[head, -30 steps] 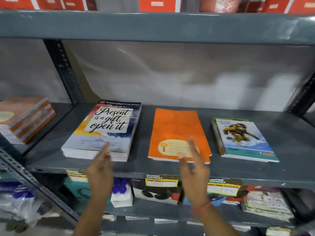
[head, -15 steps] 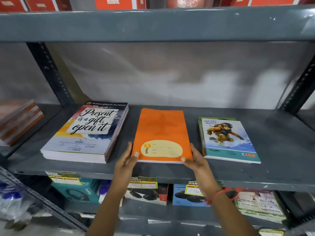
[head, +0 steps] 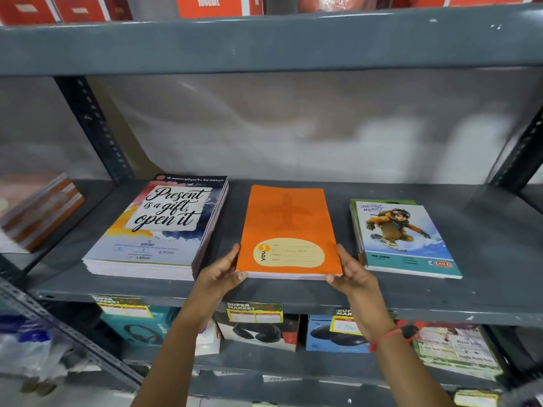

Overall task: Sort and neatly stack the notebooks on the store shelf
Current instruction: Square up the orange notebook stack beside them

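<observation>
Now the orange notebook stack [head: 288, 233] is being gripped at its near corners by the left hand [head: 223, 271] and right hand [head: 351, 274] (both were open in mid-air a second ago); mid-shelf [head: 484, 292], it is probably being squared between the neighbouring piles

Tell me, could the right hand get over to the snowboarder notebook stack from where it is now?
Probably yes. The right hand grips the orange notebook stack's right edge, and the snowboarder notebook stack lies just beside it on the same shelf, with nothing between. It would need to let go first.
</observation>
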